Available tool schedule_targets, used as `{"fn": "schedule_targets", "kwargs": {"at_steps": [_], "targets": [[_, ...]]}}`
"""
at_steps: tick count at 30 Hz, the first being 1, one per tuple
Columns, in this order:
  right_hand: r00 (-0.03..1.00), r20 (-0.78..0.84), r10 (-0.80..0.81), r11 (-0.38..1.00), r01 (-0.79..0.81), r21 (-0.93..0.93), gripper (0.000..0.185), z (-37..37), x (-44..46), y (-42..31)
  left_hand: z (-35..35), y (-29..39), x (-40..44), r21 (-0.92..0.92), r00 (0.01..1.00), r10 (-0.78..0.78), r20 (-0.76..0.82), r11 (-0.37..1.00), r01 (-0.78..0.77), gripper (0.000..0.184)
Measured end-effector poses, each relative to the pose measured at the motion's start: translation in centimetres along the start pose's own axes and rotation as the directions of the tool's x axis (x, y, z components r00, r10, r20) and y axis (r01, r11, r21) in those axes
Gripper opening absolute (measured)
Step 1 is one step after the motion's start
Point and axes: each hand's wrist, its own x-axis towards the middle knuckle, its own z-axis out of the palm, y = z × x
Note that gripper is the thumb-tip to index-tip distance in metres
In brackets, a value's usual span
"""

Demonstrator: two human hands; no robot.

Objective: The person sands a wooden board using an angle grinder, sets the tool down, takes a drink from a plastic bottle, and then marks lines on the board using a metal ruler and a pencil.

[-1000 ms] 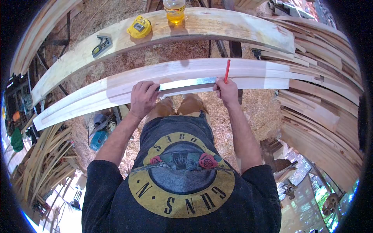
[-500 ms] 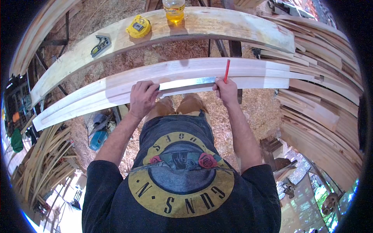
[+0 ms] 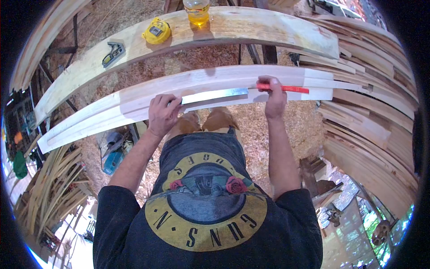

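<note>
A thin metal ruler point(image 3: 215, 95) lies along a pale wooden board point(image 3: 148, 92) that crosses in front of me. My left hand point(image 3: 164, 113) is closed on the ruler's left end. Just beyond its right end, my right hand point(image 3: 274, 96) grips a red pencil point(image 3: 293, 89) between thumb and fingers, the pencil lying nearly level and reaching out to the right. The right hand no longer touches the ruler and is over the board.
A second board point(image 3: 242, 29) beyond bears a small plane point(image 3: 113, 54), a yellow tape measure point(image 3: 156, 31) and a bottle of yellow liquid point(image 3: 197, 13). Wood strips point(image 3: 371, 125) are stacked at right. A teal power tool point(image 3: 113, 162) sits low at left.
My right hand has left the ruler's right end and moved a little to the right. The pencil has turned from upright to nearly level. My left hand stays on the ruler.
</note>
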Motion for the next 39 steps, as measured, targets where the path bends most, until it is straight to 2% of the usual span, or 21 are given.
{"fn": "schedule_targets", "kwargs": {"at_steps": [2,3,6,7,10,11,15,21,24,27,39], "targets": [[0.985,0.174,-0.006,0.999,0.014,-0.044,0.046,0.2,0.5,-0.7,0.1,0.0,0.0,0.002,1.0,0.004,-0.003,1.0,-0.004,0.031],[0.979,0.171,0.109,0.993,-0.101,-0.056,0.041,0.6,0.1,-1.0,0.1,0.0,0.0,0.004,1.0,0.007,-0.005,1.0,-0.007,0.031],[0.958,0.256,0.13,0.991,-0.132,-0.012,0.03,3.1,-0.3,-0.7,0.3,-0.1,-0.1,-0.002,1.0,0.007,-0.013,1.0,-0.007,0.031],[0.947,0.283,0.15,0.988,-0.157,0.005,0.019,3.7,-0.2,-0.2,0.2,-0.1,-0.2,-0.005,1.0,0.004,-0.016,1.0,-0.004,0.031],[0.927,0.365,0.083,0.986,-0.025,-0.163,0.017,5.4,-0.5,0.6,0.1,0.0,0.0,-0.007,1.0,0.004,-0.009,1.0,-0.005,0.031],[0.921,0.37,0.123,0.987,-0.074,-0.145,0.017,6.2,-0.7,0.4,0.0,0.1,0.1,-0.01,1.0,0.006,-0.012,1.0,-0.007,0.03],[0.907,0.406,0.107,0.955,0.02,-0.297,0.015,7.9,-0.4,1.3,0.0,0.1,0.1,-0.015,1.0,0.001,-0.024,1.0,-0.001,0.029],[0.86,0.497,0.118,0.912,0.105,-0.397,0.018,8.4,-0.1,1.9,0.0,0.1,0.1,-0.024,1.0,-0.005,-0.02,1.0,0.005,0.028],[0.864,0.491,0.115,0.938,0.068,-0.339,0.02,8.6,-0.2,2.0,0.0,0.0,-0.1,-0.016,1.0,-0.004,-0.011,1.0,0.004,0.028],[0.877,0.474,0.079,0.918,0.122,-0.378,0.012,8.7,-0.3,1.7,0.0,0.1,0.0,-0.01,1.0,-0.003,-0.006,1.0,0.003,0.027],[0.864,0.495,0.093,0.898,0.143,-0.417,0.016,8.6,-0.1,2.0,-0.1,0.1,0.1,-0.019,1.0,-0.006,-0.003,1.0,0.006,0.027]]}}
